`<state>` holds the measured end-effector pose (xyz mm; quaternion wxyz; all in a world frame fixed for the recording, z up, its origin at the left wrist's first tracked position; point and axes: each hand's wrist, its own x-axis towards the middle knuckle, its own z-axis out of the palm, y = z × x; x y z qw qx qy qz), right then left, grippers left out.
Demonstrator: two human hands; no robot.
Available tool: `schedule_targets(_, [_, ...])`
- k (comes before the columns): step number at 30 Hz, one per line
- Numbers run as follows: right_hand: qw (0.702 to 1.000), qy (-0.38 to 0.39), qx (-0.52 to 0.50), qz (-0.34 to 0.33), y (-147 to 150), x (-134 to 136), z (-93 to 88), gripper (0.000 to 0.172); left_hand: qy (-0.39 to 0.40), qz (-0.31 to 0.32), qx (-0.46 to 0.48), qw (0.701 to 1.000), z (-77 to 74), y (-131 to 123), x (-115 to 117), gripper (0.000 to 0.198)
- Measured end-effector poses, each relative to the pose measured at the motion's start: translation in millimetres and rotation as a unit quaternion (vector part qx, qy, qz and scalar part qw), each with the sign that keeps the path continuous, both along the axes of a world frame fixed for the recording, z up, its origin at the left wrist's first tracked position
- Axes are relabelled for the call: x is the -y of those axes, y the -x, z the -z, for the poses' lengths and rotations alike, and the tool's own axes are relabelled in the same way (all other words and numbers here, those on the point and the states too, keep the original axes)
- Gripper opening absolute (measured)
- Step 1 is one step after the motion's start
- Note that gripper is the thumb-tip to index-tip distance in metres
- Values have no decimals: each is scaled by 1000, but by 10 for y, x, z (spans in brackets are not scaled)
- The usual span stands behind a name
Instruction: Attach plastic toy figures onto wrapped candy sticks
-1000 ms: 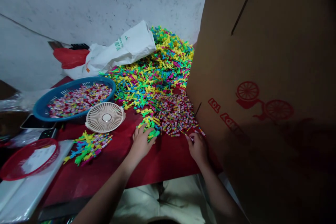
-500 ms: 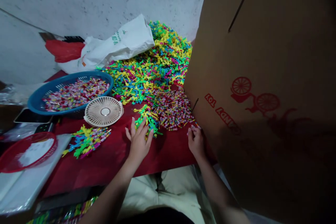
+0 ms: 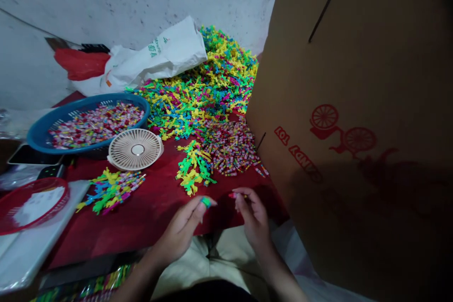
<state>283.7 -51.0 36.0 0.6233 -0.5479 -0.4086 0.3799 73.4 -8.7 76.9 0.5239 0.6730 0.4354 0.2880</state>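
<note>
Near edge of the table (image 3: 159, 205): our left hand (image 3: 180, 230) pinches a small green plastic piece (image 3: 205, 202) between thumb and fingers; our right hand (image 3: 255, 219) pinches a slim pinkish-red piece (image 3: 232, 195), its tip pointing toward the left. A gap separates the two; most of each is covered by fingers, so full shapes we cannot tell.

For handling, we judge a light thumb-and-finger pinch best, pads close to the end of each piece, tips exposed and level with one another, wrists steady. Squeezing hard could make smooth, narrow pieces roll or flick away.

Materials: a loose heap of yellow and green plastic figures (image 3: 193, 167) lies just ahead of our left hand, knobbly, with thin limbs that look prone to snagging. Beyond our right hand, a spread of short striped tubes (image 3: 235, 151), smooth and straight. The table's red covering looks flat, matt. Left along it, a cream fan (image 3: 136, 149) with fine radial ribs; rightward, a plain-faced cardboard carton (image 3: 339, 56), printed in red.
</note>
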Motion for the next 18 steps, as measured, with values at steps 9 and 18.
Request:
schedule_targets(9, [984, -99, 3, -148, 100, 215, -724, 11, -7, 54, -38, 998, -449, -23, 310, 45])
schedule_targets(18, [986, -84, 35, -138, 87, 289, -797, 11, -90, 91, -89, 988, -541, 28, 340, 38])
